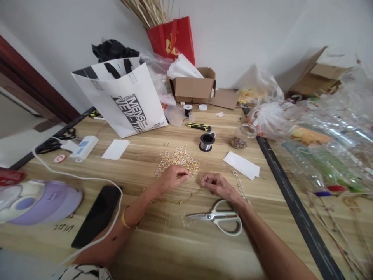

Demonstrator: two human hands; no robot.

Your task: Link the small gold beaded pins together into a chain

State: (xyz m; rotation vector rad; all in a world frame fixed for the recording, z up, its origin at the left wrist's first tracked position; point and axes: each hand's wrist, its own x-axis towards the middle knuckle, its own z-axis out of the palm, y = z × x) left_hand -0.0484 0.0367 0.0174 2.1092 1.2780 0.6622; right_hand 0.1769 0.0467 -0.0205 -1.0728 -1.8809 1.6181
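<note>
My left hand (pixel 174 177) is closed in a pinch at the front edge of a pile of small gold and clear beads (pixel 179 157); what is between its fingertips is too small to make out. To its right, my right hand (pixel 216 184) is also pinched. A thin gold beaded chain (pixel 181 202) curves over the table from below my left wrist up to my right fingertips, which appear to grip its end. Scissors (pixel 214 216) with pale handles lie below my right hand. A short clear bead strand (pixel 186 221) touches their tip area. Another pale chain (pixel 239 184) lies beside my right wrist.
Beyond the beads are a wire spool (pixel 206 142), a yellow-black utility knife (pixel 198 126) and a jar of beads (pixel 239 139). White paper (pixel 242 165) lies right. A phone (pixel 97 216) and white cable (pixel 87 177) lie left. Bags and a cardboard box (pixel 192 88) line the back.
</note>
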